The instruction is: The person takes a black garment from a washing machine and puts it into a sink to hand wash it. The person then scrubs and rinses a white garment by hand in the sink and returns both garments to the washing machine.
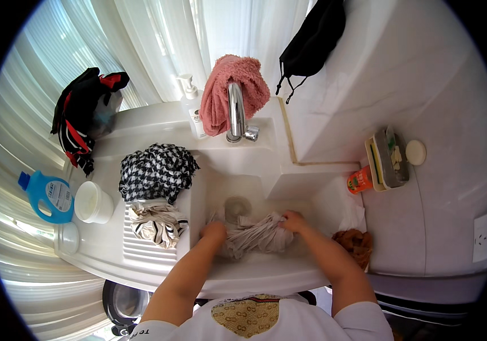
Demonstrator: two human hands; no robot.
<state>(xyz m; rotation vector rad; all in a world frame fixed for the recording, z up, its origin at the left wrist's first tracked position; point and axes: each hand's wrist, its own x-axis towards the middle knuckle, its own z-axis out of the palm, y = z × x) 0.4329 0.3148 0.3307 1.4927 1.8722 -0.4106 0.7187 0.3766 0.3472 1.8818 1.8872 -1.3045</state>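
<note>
Counter [102, 245] and sink [243, 162]: we flagged splash, knock-in and drain-block risks.
A sharp jerk could have thrown the cloudy water [226, 183] over the front rim. We had the houndstooth bundle [158, 170] right at the basin's left edge; one bump could have tipped it in. The pale cloth [261, 234] lay low in the sink, bunched between both hands; hard twisting could have stretched it. The striped cloth [161, 224] sat beside the left forearm [183, 270], same knock risk. Our right hand [293, 220] gripped the pale cloth's right end; wet fabric could have slid out. Our left hand [214, 230] was at the other end, fingers hidden, grip unclear. Loose folds could have covered the drain [236, 206].
</note>
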